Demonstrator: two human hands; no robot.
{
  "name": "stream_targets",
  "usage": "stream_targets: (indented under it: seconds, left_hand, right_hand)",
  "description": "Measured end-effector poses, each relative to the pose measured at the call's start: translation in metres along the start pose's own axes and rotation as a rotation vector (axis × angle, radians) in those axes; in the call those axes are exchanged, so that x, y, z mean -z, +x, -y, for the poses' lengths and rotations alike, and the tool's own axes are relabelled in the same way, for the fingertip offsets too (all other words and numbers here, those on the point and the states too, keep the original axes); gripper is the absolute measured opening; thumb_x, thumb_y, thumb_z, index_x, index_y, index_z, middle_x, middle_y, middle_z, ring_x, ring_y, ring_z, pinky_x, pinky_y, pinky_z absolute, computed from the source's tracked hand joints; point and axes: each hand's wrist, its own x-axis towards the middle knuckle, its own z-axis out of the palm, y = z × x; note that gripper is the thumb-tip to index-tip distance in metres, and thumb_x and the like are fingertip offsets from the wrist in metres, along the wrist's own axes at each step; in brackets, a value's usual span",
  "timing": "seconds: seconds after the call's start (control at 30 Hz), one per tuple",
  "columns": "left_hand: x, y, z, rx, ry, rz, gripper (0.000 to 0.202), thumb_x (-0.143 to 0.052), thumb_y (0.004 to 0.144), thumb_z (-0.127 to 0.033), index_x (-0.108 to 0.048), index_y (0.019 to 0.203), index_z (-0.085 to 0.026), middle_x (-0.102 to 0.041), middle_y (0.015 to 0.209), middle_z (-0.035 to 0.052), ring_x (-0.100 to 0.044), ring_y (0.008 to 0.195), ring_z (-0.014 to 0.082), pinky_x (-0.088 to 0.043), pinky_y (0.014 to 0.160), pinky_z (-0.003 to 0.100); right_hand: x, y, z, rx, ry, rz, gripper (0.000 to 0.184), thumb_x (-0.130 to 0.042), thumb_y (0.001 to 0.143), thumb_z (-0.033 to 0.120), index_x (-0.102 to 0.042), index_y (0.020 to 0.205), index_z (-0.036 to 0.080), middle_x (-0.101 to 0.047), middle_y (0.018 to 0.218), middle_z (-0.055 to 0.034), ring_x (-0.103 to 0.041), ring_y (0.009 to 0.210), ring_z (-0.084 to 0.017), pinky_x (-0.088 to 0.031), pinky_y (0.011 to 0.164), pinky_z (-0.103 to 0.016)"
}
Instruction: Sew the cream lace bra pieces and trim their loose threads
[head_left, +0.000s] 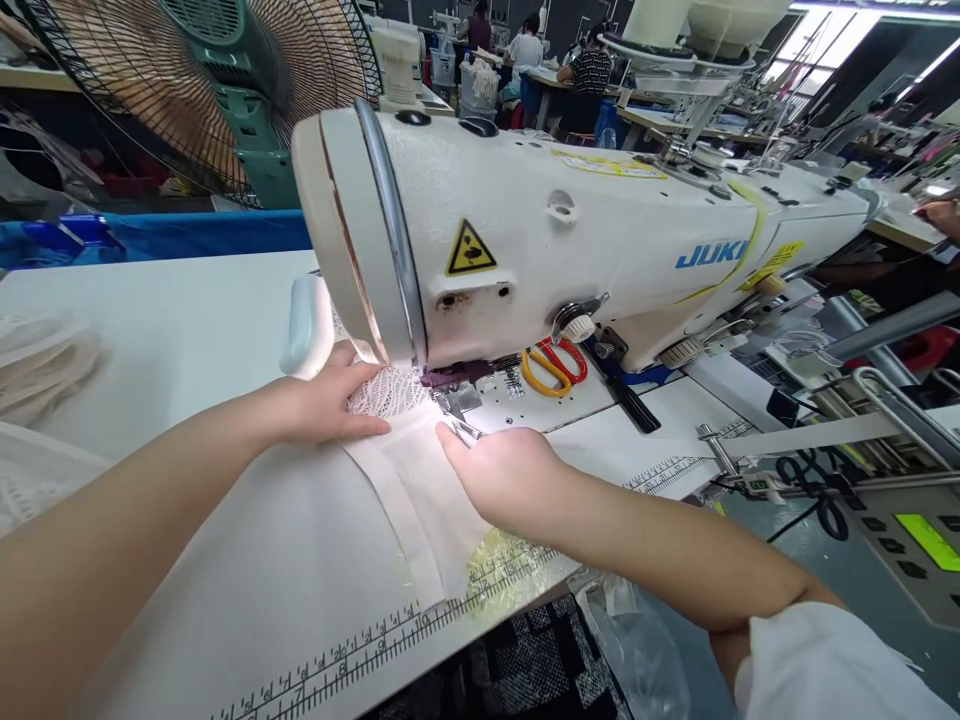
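Observation:
White fabric with a lace section [390,391] lies under the needle area of a white sewing machine [510,220]. My left hand [330,402] grips the lace part at its left edge, thumb apart from the fingers; some fingertips are hidden behind the machine head. On the right, my right hand [514,475] is closed at the edge of the plain fabric panel [420,500], its fingers mostly hidden under the palm. By its thumb shows a small silver metal piece [466,431]; whether the hand holds it, I cannot tell. The panel hangs toward the table's front edge.
Scissors with red and yellow handles [547,370] and a black-handled tool [634,400] lie under the machine arm. Pale fabric [45,370] is piled at left. A large fan [247,90] stands behind. A printed ruler [375,645] runs along the front edge. People work farther back.

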Motion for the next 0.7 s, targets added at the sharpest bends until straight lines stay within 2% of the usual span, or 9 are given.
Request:
stream_targets:
  seconds: [0.1, 0.2, 0.3, 0.37, 0.43, 0.47, 0.57, 0.63, 0.7]
  left_hand:
    - [0.008, -0.001, -0.006, 0.121, -0.043, 0.070, 0.052, -0.035, 0.088, -0.050, -0.054, 0.120, -0.013, -0.068, 0.101, 0.0079, -0.067, 0.075, 0.0196, -0.050, 0.055, 0.024]
    - [0.023, -0.002, -0.016, 0.166, -0.054, 0.078, 0.050, -0.034, 0.088, -0.052, -0.058, 0.112, -0.015, -0.068, 0.090, 0.0023, -0.065, 0.066, 0.0168, -0.050, 0.054, 0.024]
    - [0.036, -0.011, -0.039, 0.219, 0.074, -0.026, 0.045, -0.032, 0.091, -0.049, -0.059, 0.106, -0.016, -0.067, 0.081, 0.0003, -0.066, 0.070, 0.0210, -0.052, 0.057, 0.031]
    - [0.038, -0.023, -0.064, 0.140, 0.136, -0.129, 0.044, -0.027, 0.094, -0.040, -0.059, 0.106, -0.013, -0.068, 0.088, 0.0068, -0.066, 0.079, 0.0252, -0.054, 0.061, 0.035]
    - [0.032, -0.038, -0.092, -0.058, 0.096, -0.237, 0.042, -0.027, 0.094, -0.032, -0.059, 0.109, -0.010, -0.067, 0.106, 0.0147, -0.065, 0.093, 0.0266, -0.057, 0.070, 0.037]
    - [0.026, -0.045, -0.105, -0.169, 0.058, -0.299, 0.040, -0.029, 0.094, -0.030, -0.060, 0.110, -0.010, -0.066, 0.110, 0.0155, -0.064, 0.095, 0.0254, -0.058, 0.073, 0.036]
    - [0.009, -0.059, -0.134, -0.360, -0.025, -0.240, 0.032, -0.040, 0.090, -0.024, -0.061, 0.111, -0.011, -0.066, 0.112, 0.0121, -0.061, 0.104, 0.0230, -0.054, 0.089, 0.033]
    - [0.000, -0.062, -0.142, -0.397, -0.057, -0.154, 0.031, -0.047, 0.086, -0.022, -0.062, 0.111, -0.011, -0.065, 0.113, 0.0123, -0.058, 0.107, 0.0242, -0.052, 0.093, 0.034]
    - [-0.005, -0.061, -0.140, -0.404, -0.081, -0.125, 0.032, -0.049, 0.084, -0.021, -0.061, 0.112, -0.010, -0.063, 0.115, 0.0135, -0.057, 0.108, 0.0259, -0.050, 0.095, 0.038]
  right_hand:
    - [-0.012, -0.014, -0.009, 0.062, 0.034, -0.134, 0.079, -0.053, 0.073, 0.011, -0.023, 0.145, 0.014, -0.067, 0.076, -0.0080, -0.063, 0.066, -0.022, -0.039, 0.046, -0.027]
    - [-0.024, -0.031, -0.020, 0.130, 0.050, -0.259, 0.069, -0.047, 0.075, 0.008, -0.031, 0.142, 0.013, -0.064, 0.082, -0.0085, -0.059, 0.071, -0.020, -0.037, 0.049, -0.027]
    - [-0.034, -0.044, -0.031, 0.204, 0.041, -0.292, 0.064, -0.046, 0.072, 0.003, -0.041, 0.134, 0.016, -0.060, 0.086, -0.0076, -0.054, 0.073, -0.018, -0.035, 0.054, -0.026]
    - [-0.039, -0.049, -0.037, 0.268, 0.042, -0.312, 0.056, -0.045, 0.072, 0.001, -0.049, 0.125, 0.018, -0.057, 0.089, -0.0066, -0.051, 0.077, -0.018, -0.035, 0.058, -0.027]
    - [-0.044, -0.052, -0.041, 0.317, 0.050, -0.337, 0.049, -0.046, 0.074, 0.001, -0.053, 0.119, 0.019, -0.055, 0.092, -0.0055, -0.048, 0.080, -0.018, -0.035, 0.061, -0.027]
    - [-0.046, -0.052, -0.043, 0.333, 0.052, -0.349, 0.047, -0.047, 0.075, 0.001, -0.053, 0.118, 0.020, -0.055, 0.092, -0.0050, -0.048, 0.081, -0.018, -0.035, 0.063, -0.027]
    - [-0.050, -0.050, -0.045, 0.360, 0.036, -0.368, 0.044, -0.049, 0.078, 0.003, -0.053, 0.117, 0.022, -0.053, 0.093, -0.0047, -0.046, 0.084, -0.018, -0.035, 0.066, -0.027]
    - [-0.051, -0.048, -0.045, 0.362, 0.022, -0.373, 0.043, -0.050, 0.079, 0.004, -0.053, 0.118, 0.022, -0.053, 0.094, -0.0050, -0.046, 0.085, -0.018, -0.035, 0.067, -0.027]
    - [-0.050, -0.045, -0.045, 0.363, 0.018, -0.375, 0.042, -0.049, 0.081, 0.006, -0.053, 0.119, 0.023, -0.053, 0.094, -0.0052, -0.045, 0.084, -0.018, -0.034, 0.067, -0.027]
